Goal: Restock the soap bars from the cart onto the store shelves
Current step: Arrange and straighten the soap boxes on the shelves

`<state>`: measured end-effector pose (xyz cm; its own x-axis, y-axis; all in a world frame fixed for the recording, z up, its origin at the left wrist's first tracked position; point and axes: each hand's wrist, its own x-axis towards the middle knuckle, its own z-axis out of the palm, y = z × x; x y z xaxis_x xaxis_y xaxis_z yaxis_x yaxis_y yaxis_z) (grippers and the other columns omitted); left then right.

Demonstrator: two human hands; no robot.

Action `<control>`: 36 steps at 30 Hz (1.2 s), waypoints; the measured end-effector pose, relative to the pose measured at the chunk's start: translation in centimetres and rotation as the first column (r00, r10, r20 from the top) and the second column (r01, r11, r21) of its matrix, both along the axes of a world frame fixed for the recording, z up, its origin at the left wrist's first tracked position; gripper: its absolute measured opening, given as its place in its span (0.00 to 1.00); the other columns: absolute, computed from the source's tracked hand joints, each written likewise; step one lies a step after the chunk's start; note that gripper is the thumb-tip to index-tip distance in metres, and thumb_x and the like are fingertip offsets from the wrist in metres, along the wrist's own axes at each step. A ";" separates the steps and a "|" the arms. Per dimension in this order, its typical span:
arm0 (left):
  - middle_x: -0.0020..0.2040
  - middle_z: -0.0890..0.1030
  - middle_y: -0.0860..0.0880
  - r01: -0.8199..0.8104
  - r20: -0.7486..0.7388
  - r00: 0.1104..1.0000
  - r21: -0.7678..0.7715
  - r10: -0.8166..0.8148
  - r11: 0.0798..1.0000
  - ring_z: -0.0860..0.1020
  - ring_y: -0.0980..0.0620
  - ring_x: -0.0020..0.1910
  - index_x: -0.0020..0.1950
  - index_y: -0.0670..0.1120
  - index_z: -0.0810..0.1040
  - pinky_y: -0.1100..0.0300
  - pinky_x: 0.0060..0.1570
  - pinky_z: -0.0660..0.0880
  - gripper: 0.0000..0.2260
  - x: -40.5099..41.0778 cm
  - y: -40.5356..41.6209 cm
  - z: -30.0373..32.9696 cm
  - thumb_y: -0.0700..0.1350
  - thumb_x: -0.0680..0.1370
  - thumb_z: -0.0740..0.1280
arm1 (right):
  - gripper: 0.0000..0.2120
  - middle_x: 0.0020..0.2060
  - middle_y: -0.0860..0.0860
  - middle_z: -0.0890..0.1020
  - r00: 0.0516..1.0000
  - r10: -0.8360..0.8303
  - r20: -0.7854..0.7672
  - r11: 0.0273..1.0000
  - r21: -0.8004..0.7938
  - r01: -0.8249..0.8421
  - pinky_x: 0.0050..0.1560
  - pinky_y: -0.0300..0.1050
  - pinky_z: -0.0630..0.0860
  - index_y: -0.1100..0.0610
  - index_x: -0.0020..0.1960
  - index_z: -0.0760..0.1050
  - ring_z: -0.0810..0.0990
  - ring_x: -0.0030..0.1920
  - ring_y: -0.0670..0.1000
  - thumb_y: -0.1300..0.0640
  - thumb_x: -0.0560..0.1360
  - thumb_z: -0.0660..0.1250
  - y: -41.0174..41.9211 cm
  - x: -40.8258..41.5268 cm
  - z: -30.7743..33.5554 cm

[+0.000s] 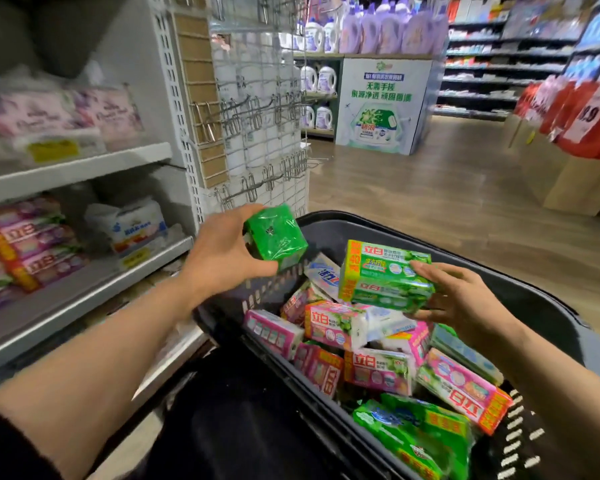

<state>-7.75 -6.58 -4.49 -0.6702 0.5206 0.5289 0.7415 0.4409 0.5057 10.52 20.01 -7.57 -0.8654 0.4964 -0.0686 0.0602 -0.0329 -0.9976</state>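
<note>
Shop aisle, wood floor (430, 202) | left grip (222, 258) grasping green pack (276, 237) | right grip (458, 299) grasping soap pack (385, 275)

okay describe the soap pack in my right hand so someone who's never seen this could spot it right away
Start at the black plastic cart basket full of soap packs. Above its middle, the right hand holds a green plastic-wrapped multipack of soap bars. Unlike the plain green pack in the left hand, it has a yellow-and-red side band.
</note>
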 end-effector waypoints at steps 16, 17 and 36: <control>0.53 0.84 0.44 -0.629 -0.224 0.777 -0.272 0.588 0.728 0.83 0.47 0.49 0.63 0.43 0.78 0.58 0.50 0.76 0.41 12.1 -33.8 0.9 0.64 0.56 0.66 | 0.10 0.39 0.56 0.85 0.853 0.522 -0.014 0.853 -0.008 -0.522 0.39 0.51 0.83 0.58 0.49 0.79 0.83 0.35 0.54 0.53 0.72 0.72 -28.7 -10.3 3.2; 0.52 0.84 0.44 -0.661 -0.221 0.750 -0.276 0.623 0.698 0.83 0.47 0.49 0.63 0.42 0.78 0.58 0.49 0.75 0.41 13.2 -35.4 0.7 0.64 0.56 0.65 | 0.11 0.39 0.56 0.85 0.836 0.548 0.008 0.836 -0.003 -0.548 0.39 0.52 0.83 0.59 0.50 0.79 0.84 0.35 0.54 0.53 0.72 0.72 -30.4 -10.5 2.7; 0.56 0.83 0.46 -0.800 -0.068 0.434 -0.487 0.899 0.349 0.81 0.47 0.52 0.67 0.44 0.75 0.60 0.50 0.73 0.40 27.0 -54.1 -7.4 0.50 0.56 0.81 | 0.24 0.52 0.56 0.74 0.604 0.717 0.347 0.667 -0.091 -0.740 0.49 0.62 0.79 0.63 0.52 0.70 0.74 0.54 0.55 0.55 0.65 0.80 -56.8 -12.6 -9.4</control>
